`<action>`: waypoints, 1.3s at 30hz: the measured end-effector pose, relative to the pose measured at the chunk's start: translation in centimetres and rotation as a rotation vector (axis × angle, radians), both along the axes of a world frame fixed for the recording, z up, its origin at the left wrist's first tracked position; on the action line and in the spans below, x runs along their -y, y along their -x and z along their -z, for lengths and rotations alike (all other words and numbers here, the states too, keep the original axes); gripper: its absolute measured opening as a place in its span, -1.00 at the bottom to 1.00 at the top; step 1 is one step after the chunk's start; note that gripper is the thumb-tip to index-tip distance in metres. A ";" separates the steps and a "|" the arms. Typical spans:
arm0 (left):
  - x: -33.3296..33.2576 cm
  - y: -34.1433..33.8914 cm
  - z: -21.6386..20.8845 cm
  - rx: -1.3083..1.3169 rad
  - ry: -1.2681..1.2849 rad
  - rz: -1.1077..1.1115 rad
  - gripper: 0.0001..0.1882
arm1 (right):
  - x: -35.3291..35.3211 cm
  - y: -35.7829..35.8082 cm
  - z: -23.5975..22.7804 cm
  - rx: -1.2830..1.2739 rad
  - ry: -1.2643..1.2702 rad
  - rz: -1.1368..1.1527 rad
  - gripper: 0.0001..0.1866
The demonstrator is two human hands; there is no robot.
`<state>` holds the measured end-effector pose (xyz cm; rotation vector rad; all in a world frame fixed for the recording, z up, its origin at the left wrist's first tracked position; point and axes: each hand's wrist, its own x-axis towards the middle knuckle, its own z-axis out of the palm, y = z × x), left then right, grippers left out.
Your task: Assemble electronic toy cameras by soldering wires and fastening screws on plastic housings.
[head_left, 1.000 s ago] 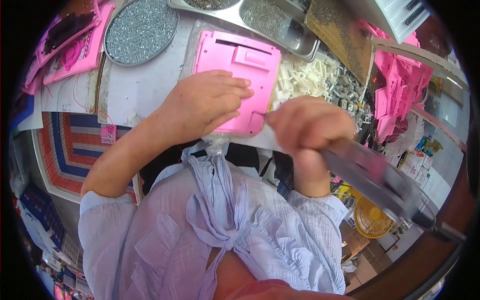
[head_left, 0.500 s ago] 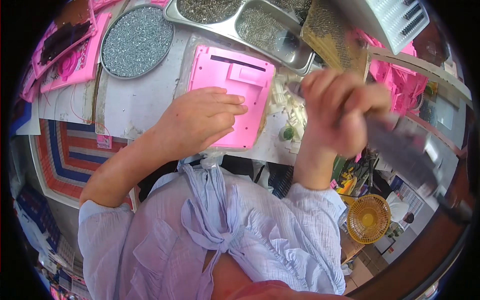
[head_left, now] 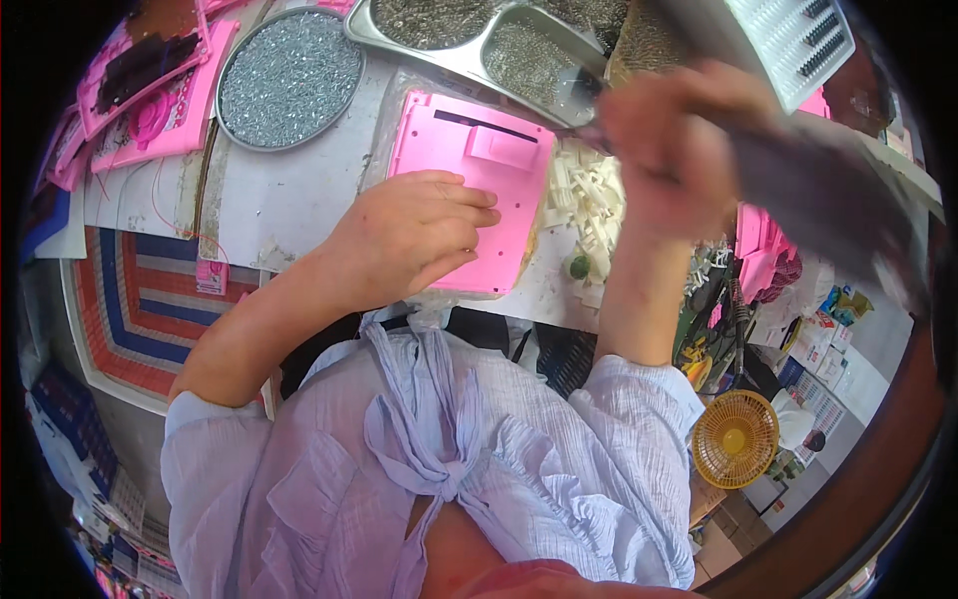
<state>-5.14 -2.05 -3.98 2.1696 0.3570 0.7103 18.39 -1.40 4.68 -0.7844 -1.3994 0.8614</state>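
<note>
My left hand lies on a flat pink plastic panel, with its fingers stretched across the left and middle of it. The panel has a dark slot along its far edge, a raised rectangular block and several small holes. It rests on a padded, plastic-wrapped base at the table's near edge. To the right of the panel and raised above the table, my right hand is closed around a dark, long-bodied electric screwdriver. Motion smears both hand and tool. A thin tip shows at the hand's left side.
A round tray of silvery screws stands at the far left, beside pink parts. Metal trays hold small hardware at the back. White plastic pieces lie right of the panel. A yellow basket-like object sits lower right.
My right hand has moved farther from me with the screwdriver, which now tilts differently. My left hand stays on the pink panel. The whole view has shifted slightly.
</note>
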 end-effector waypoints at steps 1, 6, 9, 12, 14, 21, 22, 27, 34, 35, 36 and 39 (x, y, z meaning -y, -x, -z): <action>0.2 0.1 -0.1 0.042 0.066 -0.028 -0.80 | 0.8 0.3 -1.7 -0.052 -0.023 -0.027 -0.73; 1.2 0.7 -1.8 0.100 0.297 -0.235 -0.80 | 4.1 2.7 -3.7 -0.150 0.015 -0.368 -0.71; 1.4 1.3 -2.4 0.069 0.299 -0.269 -0.80 | 4.0 4.5 -3.1 -0.161 0.018 -0.345 -0.72; 1.4 1.7 -2.2 0.107 0.273 -0.322 -0.86 | 3.8 5.5 -2.8 -0.162 0.033 -0.346 -0.73; 1.4 2.2 -2.1 0.096 0.215 -0.335 -0.82 | 3.5 6.1 -2.6 -0.155 0.031 -0.364 -0.73; -0.1 3.6 -2.9 0.017 -0.108 -0.387 -0.82 | 2.4 7.6 -2.8 -0.146 0.084 -0.374 -0.75; -0.5 3.7 -3.1 -0.032 -0.114 -0.339 -0.83 | 2.1 7.5 -2.8 -0.146 0.079 -0.361 -0.77; -7.2 6.4 -1.6 -0.057 -0.202 -0.666 -0.81 | -1.1 7.7 -0.6 -0.223 0.001 -0.171 -0.85; -9.2 8.1 1.9 -0.345 -0.430 -0.770 -0.86 | -4.6 6.6 3.3 -0.271 0.067 -0.131 -0.90; -9.3 8.1 1.8 -0.349 -0.406 -0.781 -0.88 | -4.7 6.7 3.6 -0.265 0.070 -0.134 -0.91; -9.3 8.1 1.8 -0.352 -0.382 -0.795 -0.88 | -4.8 7.1 4.0 -0.259 0.072 -0.140 -0.92; -9.7 7.9 2.5 -0.362 -0.417 -0.833 -0.84 | -4.9 7.6 4.6 -0.246 0.095 -0.140 -0.89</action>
